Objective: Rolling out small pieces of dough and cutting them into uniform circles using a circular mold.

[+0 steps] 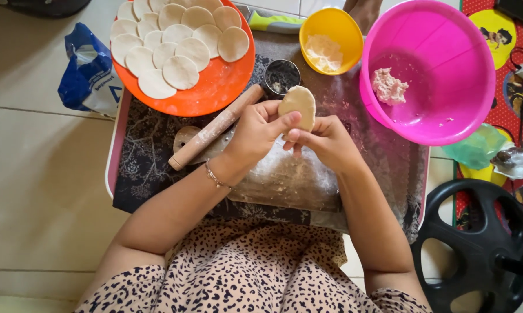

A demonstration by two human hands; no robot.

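Two hands meet over the middle of the tray (117,145) and hold one dumpling (298,106) between them. The left hand (254,132) closes its thumb and fingers on the left edge of the dumpling, and the right hand (326,139) pinches its lower edge with curled fingers.

The dumpling looks pale, soft and light, an oval of dough folded on itself. I judge it is easy to tear or squash, so it is better held by the rim with the fingertips, not by the belly. Flour probably makes it a little slippery.

A wooden pin (215,127), dusted white, lies at the left side of the tray, just beside a small round metal cutter (281,76). At the far left corner an orange plate (215,93) carries many flat dough rounds (180,72), thin and smooth. At the far edge stands a yellow bowl (331,26) with flour, and at the right edge a big pink plastic bowl (447,35) with a lump of filling (388,87).
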